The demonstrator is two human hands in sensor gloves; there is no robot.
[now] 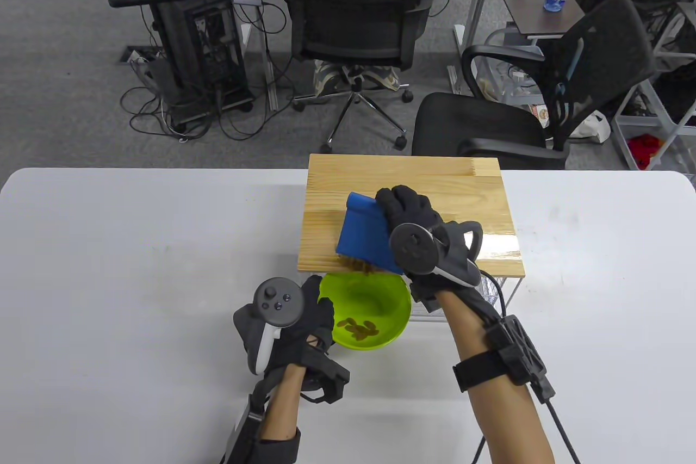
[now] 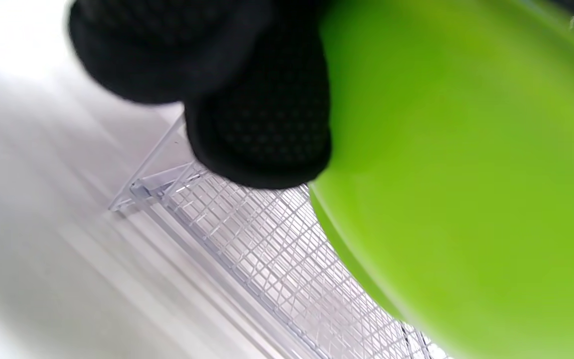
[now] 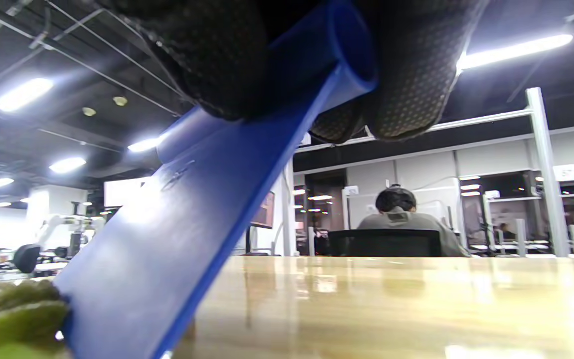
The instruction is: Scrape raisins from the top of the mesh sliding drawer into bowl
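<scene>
Raisins [image 1: 359, 266] bunched at near edge of pale wooden drawer top [image 1: 467, 203], frame centre, under blue plastic scraper blade [image 1: 363, 238]. Right hand [image 1: 408, 208] grip clamped round scraper's rolled handle. Left hand [image 1: 312, 311] grip holds lime-green plastic bowl [image 1: 391, 303] by rim, just below edge. Judgement: keep blade flat on wood, pull straight over lip, bowl tucked tight underneath to catch stragglers.

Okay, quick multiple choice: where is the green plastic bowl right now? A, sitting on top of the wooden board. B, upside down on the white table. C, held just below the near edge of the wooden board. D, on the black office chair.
C: the left hand holds the green plastic bowl under the near edge of the wooden board, where the blue scraper pushes raisins off.
</scene>
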